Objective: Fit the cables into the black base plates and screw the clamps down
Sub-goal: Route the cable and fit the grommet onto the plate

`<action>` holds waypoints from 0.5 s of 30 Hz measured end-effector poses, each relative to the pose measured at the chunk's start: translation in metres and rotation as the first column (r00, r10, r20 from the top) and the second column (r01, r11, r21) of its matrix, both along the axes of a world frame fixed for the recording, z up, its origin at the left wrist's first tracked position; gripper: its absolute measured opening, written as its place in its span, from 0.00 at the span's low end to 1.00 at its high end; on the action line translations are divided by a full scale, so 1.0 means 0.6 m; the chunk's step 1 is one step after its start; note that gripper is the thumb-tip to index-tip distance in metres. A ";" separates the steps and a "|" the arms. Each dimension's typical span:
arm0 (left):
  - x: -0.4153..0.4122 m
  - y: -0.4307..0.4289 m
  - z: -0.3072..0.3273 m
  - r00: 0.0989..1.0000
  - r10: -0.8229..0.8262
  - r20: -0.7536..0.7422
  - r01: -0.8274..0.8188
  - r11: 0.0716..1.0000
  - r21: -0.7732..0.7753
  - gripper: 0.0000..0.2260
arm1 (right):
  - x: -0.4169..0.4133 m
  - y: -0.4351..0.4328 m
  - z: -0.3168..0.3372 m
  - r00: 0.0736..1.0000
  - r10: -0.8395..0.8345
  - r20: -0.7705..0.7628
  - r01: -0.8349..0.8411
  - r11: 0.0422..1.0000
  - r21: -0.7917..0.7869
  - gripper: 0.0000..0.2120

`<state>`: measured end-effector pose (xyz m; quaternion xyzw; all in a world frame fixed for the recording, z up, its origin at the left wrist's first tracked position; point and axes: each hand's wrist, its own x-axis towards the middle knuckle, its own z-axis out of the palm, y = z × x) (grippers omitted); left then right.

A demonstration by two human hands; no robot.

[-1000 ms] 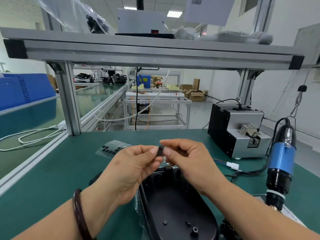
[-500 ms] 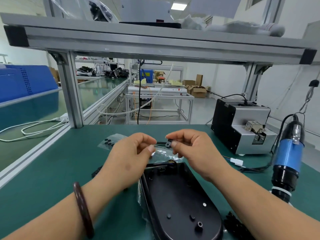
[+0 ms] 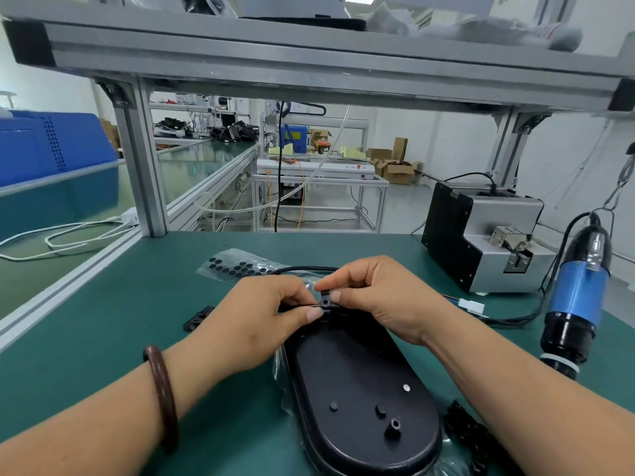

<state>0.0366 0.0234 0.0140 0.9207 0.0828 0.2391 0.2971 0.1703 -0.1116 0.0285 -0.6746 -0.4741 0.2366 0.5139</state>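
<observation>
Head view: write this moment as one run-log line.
step: fitting clamp over cable | left hand: pinches cable | right hand: pinches clamp at far end of base plate | screwdriver: untouched

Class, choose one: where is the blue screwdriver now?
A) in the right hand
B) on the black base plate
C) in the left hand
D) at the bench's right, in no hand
D: the blue screwdriver is apart at the right; the left hand and right hand are at the clamp.
</observation>
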 end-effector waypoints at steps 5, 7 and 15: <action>0.003 0.003 -0.006 0.999 0.046 0.016 -0.046 0.999 -0.006 0.05 | 0.001 -0.007 0.005 0.999 0.048 -0.019 -0.049 0.998 -0.038 0.16; 0.003 0.003 -0.007 0.999 0.042 0.031 -0.043 0.999 0.009 0.05 | 0.002 -0.011 0.006 0.998 0.058 0.009 -0.057 0.997 -0.057 0.15; 0.004 0.001 -0.010 0.997 0.022 0.076 -0.022 1.000 -0.002 0.08 | 0.004 -0.009 -0.010 1.000 0.016 -0.013 -0.016 1.000 0.017 0.10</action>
